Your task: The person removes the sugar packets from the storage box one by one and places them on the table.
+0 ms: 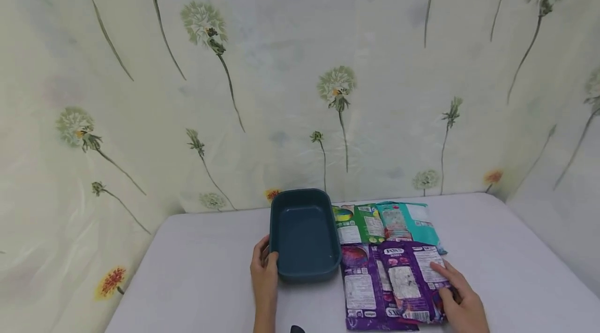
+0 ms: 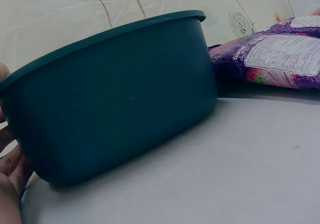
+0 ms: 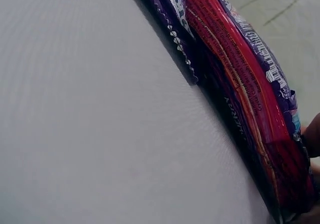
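My left hand (image 1: 265,274) holds the left side of a dark blue-green plastic basin (image 1: 305,236), near its front corner. Its fingers (image 2: 11,161) lie against the outer wall in the left wrist view. The inside of the basin shows bare. At the right, my right hand (image 1: 461,299) grips the right edge of the top purple snack packet (image 1: 407,281), with fingertips on its printed face. This packet overlaps another purple packet (image 1: 360,291) on the table. A red side panel (image 3: 250,88) of the packet shows in the right wrist view.
Behind the purple packets lie a green packet (image 1: 358,222) and a turquoise packet (image 1: 412,221), close to the basin's right side. Everything rests on a white-covered table (image 1: 201,270). A flower-printed sheet (image 1: 281,88) hangs behind the table. A small dark object (image 1: 297,329) shows at the bottom edge.
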`<state>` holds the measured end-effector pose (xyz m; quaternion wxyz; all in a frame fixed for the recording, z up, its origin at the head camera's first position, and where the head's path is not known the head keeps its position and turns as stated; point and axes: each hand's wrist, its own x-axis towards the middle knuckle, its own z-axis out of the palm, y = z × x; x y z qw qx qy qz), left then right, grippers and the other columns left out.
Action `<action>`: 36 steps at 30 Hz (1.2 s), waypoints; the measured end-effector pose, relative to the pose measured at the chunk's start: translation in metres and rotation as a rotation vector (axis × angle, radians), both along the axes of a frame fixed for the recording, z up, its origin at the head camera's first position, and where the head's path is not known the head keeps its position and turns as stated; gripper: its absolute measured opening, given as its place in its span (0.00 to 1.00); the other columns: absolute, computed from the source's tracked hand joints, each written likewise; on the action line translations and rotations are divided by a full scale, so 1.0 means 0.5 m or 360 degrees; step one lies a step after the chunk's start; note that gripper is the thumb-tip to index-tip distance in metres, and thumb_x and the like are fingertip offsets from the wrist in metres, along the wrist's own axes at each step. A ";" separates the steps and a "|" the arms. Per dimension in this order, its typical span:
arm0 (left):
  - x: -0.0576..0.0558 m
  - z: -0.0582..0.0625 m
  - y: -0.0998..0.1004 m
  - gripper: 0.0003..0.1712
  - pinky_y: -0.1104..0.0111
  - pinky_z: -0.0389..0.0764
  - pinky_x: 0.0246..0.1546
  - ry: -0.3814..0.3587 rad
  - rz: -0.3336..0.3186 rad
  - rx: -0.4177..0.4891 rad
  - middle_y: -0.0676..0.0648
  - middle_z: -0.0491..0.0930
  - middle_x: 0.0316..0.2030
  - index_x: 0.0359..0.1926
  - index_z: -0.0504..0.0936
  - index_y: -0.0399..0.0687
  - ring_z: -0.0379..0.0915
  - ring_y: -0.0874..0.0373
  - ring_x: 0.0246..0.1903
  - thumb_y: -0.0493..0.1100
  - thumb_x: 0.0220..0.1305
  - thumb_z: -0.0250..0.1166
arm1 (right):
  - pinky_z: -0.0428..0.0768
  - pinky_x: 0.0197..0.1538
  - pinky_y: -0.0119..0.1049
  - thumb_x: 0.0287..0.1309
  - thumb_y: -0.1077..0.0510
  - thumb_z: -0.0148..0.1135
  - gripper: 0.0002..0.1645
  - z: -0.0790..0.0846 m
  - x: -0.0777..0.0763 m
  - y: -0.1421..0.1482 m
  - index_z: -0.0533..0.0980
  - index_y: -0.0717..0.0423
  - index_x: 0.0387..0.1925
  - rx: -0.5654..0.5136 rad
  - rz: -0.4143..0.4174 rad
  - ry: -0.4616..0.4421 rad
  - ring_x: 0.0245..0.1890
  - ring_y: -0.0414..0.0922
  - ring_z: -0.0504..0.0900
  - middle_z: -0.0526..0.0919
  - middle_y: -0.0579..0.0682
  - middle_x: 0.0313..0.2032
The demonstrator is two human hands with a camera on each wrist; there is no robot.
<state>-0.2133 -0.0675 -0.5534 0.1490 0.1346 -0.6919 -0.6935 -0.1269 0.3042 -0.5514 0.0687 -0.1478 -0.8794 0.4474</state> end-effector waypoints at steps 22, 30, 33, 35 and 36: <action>-0.004 -0.007 0.025 0.26 0.64 0.72 0.62 0.0134 -0.0088 -0.0050 0.46 0.72 0.61 0.63 0.69 0.49 0.67 0.52 0.62 0.50 0.67 0.57 | 0.63 0.69 0.49 0.67 0.56 0.43 0.31 -0.009 0.003 0.027 0.56 0.54 0.71 0.0164 -0.0102 0.0055 0.68 0.66 0.55 0.52 0.61 0.72; 0.060 0.043 -0.060 0.54 0.42 0.58 0.66 -0.0069 -0.0493 -0.1240 0.46 0.54 0.72 0.74 0.50 0.56 0.48 0.46 0.71 0.68 0.52 0.63 | 0.61 0.54 0.73 0.62 0.41 0.53 0.44 0.046 0.009 -0.042 0.52 0.58 0.71 0.0691 0.0220 0.0270 0.61 0.72 0.59 0.59 0.69 0.65; 0.069 0.075 -0.085 0.65 0.38 0.48 0.66 0.0043 -0.0638 -0.1910 0.43 0.46 0.74 0.75 0.43 0.53 0.39 0.44 0.73 0.78 0.44 0.60 | 0.55 0.58 0.74 0.56 0.30 0.53 0.55 0.070 -0.003 -0.064 0.45 0.51 0.74 0.0841 0.0357 0.0153 0.64 0.70 0.55 0.55 0.67 0.68; 0.068 0.090 -0.091 0.66 0.38 0.42 0.67 0.0108 -0.0646 -0.2183 0.43 0.43 0.75 0.75 0.42 0.53 0.36 0.45 0.74 0.83 0.43 0.52 | 0.49 0.61 0.74 0.52 0.25 0.52 0.59 0.087 -0.016 -0.073 0.42 0.48 0.74 0.0945 0.0426 0.0092 0.67 0.69 0.51 0.51 0.65 0.70; 0.066 0.096 -0.092 0.66 0.38 0.40 0.68 0.0134 -0.0617 -0.2278 0.44 0.42 0.75 0.75 0.43 0.53 0.36 0.45 0.74 0.85 0.43 0.48 | 0.46 0.62 0.74 0.50 0.23 0.51 0.61 0.094 -0.023 -0.076 0.41 0.47 0.75 0.0997 0.0452 0.0070 0.68 0.69 0.49 0.49 0.64 0.71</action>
